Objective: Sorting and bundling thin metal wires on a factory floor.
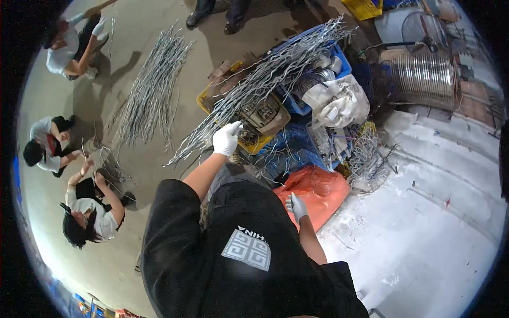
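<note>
My left hand (pixel 227 139), in a white glove, is closed beside the lower end of a long bundle of twisted grey metal wires (pixel 260 79). Whether it grips a wire there cannot be made out. The bundle lies slantwise across a yellow crate (pixel 254 144) and a blue crate (pixel 343 62). My right hand (pixel 297 205), gloved in white too, is curled closed over a red-orange plastic sack (pixel 321 193). Anything inside its fingers is hidden. Between the hands and the bundle stands a blue bin (pixel 294 153) with loose wires hanging over it.
A second wire bundle (pixel 156 85) lies on the floor to the left. Several people crouch farther left, one (pixel 93 206) handling wires. A white bag (pixel 339 100), tangled wire scraps (pixel 368 159) and a large metal coil (pixel 419 77) are on the right. Someone's shoes (pixel 232 26) show at the top.
</note>
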Demonstrator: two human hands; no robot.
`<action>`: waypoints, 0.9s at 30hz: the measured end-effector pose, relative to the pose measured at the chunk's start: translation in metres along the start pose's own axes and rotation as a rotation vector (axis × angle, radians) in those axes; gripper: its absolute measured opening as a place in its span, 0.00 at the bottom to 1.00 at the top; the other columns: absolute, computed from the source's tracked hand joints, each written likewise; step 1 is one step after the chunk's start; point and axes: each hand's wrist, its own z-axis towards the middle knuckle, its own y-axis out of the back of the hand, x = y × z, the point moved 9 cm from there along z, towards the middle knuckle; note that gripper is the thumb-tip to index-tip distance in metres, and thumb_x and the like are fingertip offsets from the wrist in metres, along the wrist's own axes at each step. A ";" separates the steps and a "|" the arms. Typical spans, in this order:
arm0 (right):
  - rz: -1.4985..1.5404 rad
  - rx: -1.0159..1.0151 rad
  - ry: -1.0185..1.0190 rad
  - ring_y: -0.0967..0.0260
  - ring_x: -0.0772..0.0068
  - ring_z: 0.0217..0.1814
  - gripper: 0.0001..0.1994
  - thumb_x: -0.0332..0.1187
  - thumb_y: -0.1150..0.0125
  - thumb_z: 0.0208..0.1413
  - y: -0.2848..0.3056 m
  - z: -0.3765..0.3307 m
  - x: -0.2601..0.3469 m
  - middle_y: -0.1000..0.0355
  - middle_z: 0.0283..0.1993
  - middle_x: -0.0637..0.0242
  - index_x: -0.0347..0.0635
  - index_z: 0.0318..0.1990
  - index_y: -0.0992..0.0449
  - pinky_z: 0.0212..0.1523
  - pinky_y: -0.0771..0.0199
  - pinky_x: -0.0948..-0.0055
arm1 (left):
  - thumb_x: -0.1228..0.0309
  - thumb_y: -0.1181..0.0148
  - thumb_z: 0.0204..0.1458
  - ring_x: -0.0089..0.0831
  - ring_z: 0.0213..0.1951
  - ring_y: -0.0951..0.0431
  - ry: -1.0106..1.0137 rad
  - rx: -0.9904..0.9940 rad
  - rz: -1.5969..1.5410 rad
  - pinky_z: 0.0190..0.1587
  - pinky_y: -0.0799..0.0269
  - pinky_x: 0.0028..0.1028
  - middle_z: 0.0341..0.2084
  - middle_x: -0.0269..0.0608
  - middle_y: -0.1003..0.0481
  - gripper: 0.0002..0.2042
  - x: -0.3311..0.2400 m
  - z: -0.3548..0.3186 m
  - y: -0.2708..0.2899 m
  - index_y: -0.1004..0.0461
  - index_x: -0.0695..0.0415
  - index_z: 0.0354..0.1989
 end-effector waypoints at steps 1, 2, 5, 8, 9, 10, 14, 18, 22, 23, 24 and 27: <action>-0.057 -0.157 -0.102 0.35 0.77 0.25 0.19 0.48 0.53 0.58 0.002 -0.010 0.000 0.30 0.32 0.65 0.41 0.42 0.30 0.26 0.34 0.79 | 0.68 0.43 0.48 0.38 0.25 0.25 -0.006 -0.019 -0.019 0.28 0.31 0.29 0.28 0.37 0.23 0.09 -0.005 0.000 0.003 0.24 0.52 0.37; -0.047 -0.159 -0.101 0.35 0.77 0.25 0.19 0.48 0.53 0.58 -0.002 -0.011 0.001 0.30 0.32 0.65 0.41 0.42 0.30 0.26 0.34 0.79 | 0.68 0.43 0.48 0.38 0.25 0.25 -0.014 -0.013 -0.017 0.28 0.31 0.29 0.28 0.37 0.23 0.09 -0.008 0.000 0.004 0.24 0.52 0.37; -0.043 -0.158 -0.080 0.36 0.78 0.25 0.18 0.48 0.54 0.59 -0.011 -0.013 0.004 0.30 0.32 0.65 0.41 0.42 0.31 0.26 0.34 0.80 | 0.71 0.42 0.46 0.35 0.23 0.26 -0.077 -0.084 -0.086 0.27 0.32 0.27 0.26 0.37 0.23 0.09 -0.023 0.002 0.011 0.24 0.52 0.37; -0.035 -0.167 -0.082 0.36 0.78 0.25 0.19 0.48 0.54 0.59 -0.012 -0.016 0.005 0.31 0.32 0.64 0.40 0.42 0.31 0.25 0.34 0.80 | 0.71 0.42 0.46 0.35 0.23 0.26 -0.085 -0.106 -0.103 0.26 0.33 0.27 0.26 0.37 0.23 0.09 -0.034 0.007 0.014 0.24 0.52 0.37; -0.030 -0.174 -0.093 0.36 0.77 0.25 0.19 0.48 0.54 0.59 -0.011 -0.017 0.005 0.31 0.32 0.64 0.40 0.42 0.31 0.25 0.34 0.80 | 0.70 0.42 0.46 0.36 0.23 0.26 -0.070 -0.107 -0.096 0.27 0.32 0.28 0.26 0.37 0.23 0.09 -0.037 0.011 0.013 0.24 0.52 0.37; -0.025 -0.182 -0.104 0.35 0.77 0.25 0.19 0.48 0.54 0.59 -0.010 -0.019 0.004 0.31 0.32 0.64 0.40 0.42 0.31 0.25 0.34 0.80 | 0.70 0.43 0.46 0.36 0.24 0.26 -0.055 -0.108 -0.089 0.27 0.32 0.28 0.26 0.36 0.23 0.09 -0.039 0.015 0.013 0.24 0.52 0.37; -0.021 -0.174 -0.121 0.35 0.75 0.26 0.20 0.48 0.54 0.59 -0.004 -0.017 -0.006 0.31 0.32 0.64 0.40 0.43 0.31 0.26 0.34 0.80 | 0.66 0.46 0.48 0.40 0.25 0.26 -0.060 -0.088 -0.057 0.27 0.33 0.31 0.27 0.38 0.24 0.09 -0.047 0.030 0.002 0.24 0.52 0.37; -0.050 -0.162 -0.129 0.34 0.74 0.26 0.20 0.49 0.54 0.58 0.003 -0.015 -0.008 0.31 0.32 0.64 0.40 0.44 0.31 0.27 0.34 0.79 | 0.62 0.49 0.50 0.44 0.26 0.26 -0.026 -0.012 -0.001 0.28 0.33 0.35 0.27 0.40 0.24 0.11 -0.030 0.045 -0.023 0.25 0.51 0.36; -0.121 -0.146 -0.130 0.34 0.74 0.26 0.21 0.49 0.55 0.58 -0.002 -0.017 0.005 0.31 0.31 0.64 0.40 0.44 0.31 0.27 0.34 0.79 | 0.59 0.53 0.50 0.48 0.29 0.25 0.104 0.124 0.061 0.31 0.32 0.39 0.30 0.44 0.23 0.14 0.021 0.046 -0.048 0.24 0.53 0.35; -0.128 -0.154 -0.117 0.34 0.74 0.27 0.21 0.49 0.54 0.58 0.001 -0.018 0.009 0.31 0.32 0.64 0.40 0.44 0.30 0.27 0.34 0.79 | 0.59 0.54 0.50 0.49 0.30 0.25 0.107 0.084 0.027 0.32 0.31 0.41 0.30 0.46 0.23 0.14 0.025 0.043 -0.047 0.24 0.53 0.34; -0.135 -0.162 -0.107 0.34 0.75 0.27 0.21 0.49 0.54 0.58 0.005 -0.018 0.012 0.31 0.32 0.64 0.39 0.44 0.30 0.28 0.34 0.79 | 0.59 0.54 0.50 0.49 0.30 0.25 0.140 0.074 0.033 0.32 0.31 0.41 0.30 0.46 0.23 0.14 0.024 0.043 -0.043 0.24 0.53 0.34; -0.199 -0.118 -0.120 0.34 0.75 0.28 0.21 0.49 0.54 0.58 0.000 -0.020 0.016 0.31 0.33 0.64 0.39 0.44 0.30 0.29 0.34 0.79 | 0.64 0.54 0.48 0.48 0.29 0.25 0.250 0.215 0.311 0.32 0.31 0.42 0.28 0.49 0.24 0.13 0.026 0.037 -0.044 0.23 0.56 0.29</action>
